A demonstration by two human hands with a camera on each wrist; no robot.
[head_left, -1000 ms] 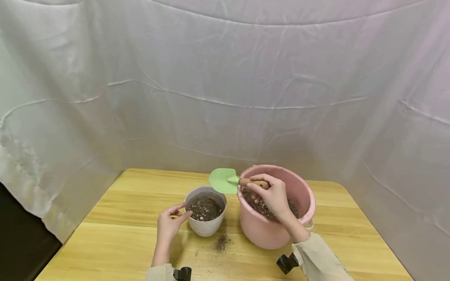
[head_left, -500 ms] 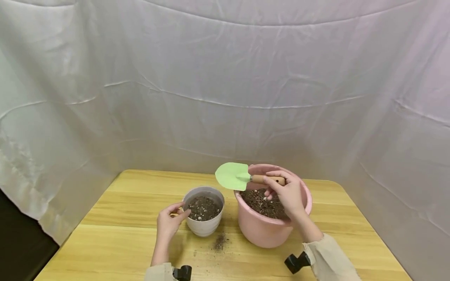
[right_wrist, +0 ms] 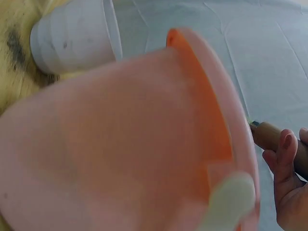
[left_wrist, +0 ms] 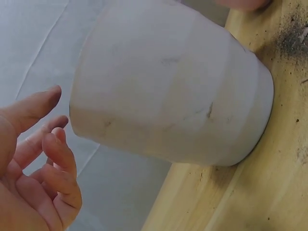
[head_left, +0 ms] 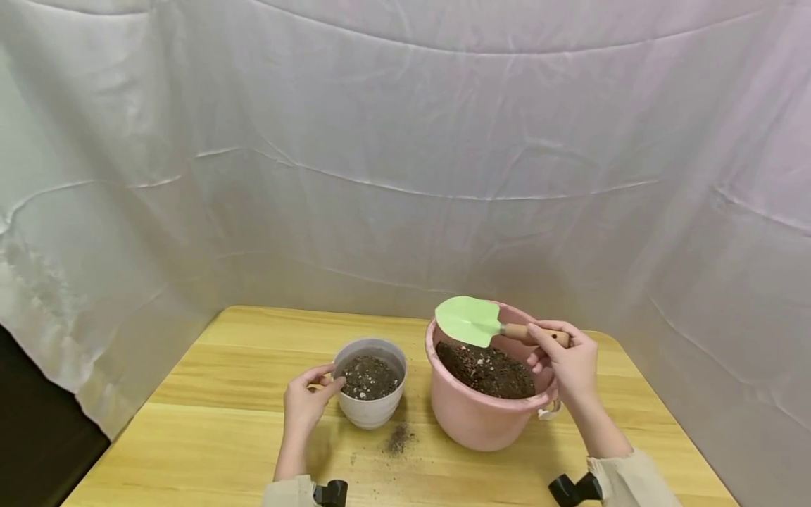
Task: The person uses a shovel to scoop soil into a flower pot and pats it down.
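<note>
2 hands work: our right hand [head_left: 570,362], fingers curled round the trowel [head_left: 488,325], has swung it empty from 9 to 12 o'clock over the pink bucket [head_left: 472,415], while loosely spread left fingers [head_left: 326,384] touch the soil-filled white pot [head_left: 370,408].

Head camera is looking forward and down from above my hands, taking in the whole table [head_left: 209,451]. Left wrist camera is sitting close beside the white pot [left_wrist: 168,91]. Right wrist camera is hugging the pink bucket [right_wrist: 120,144]; all views are sharing that pot.

A wooden table [head_left: 222,429] bears a white pot [head_left: 370,408], pink bucket [head_left: 472,419] and spilled soil [head_left: 398,438].
</note>
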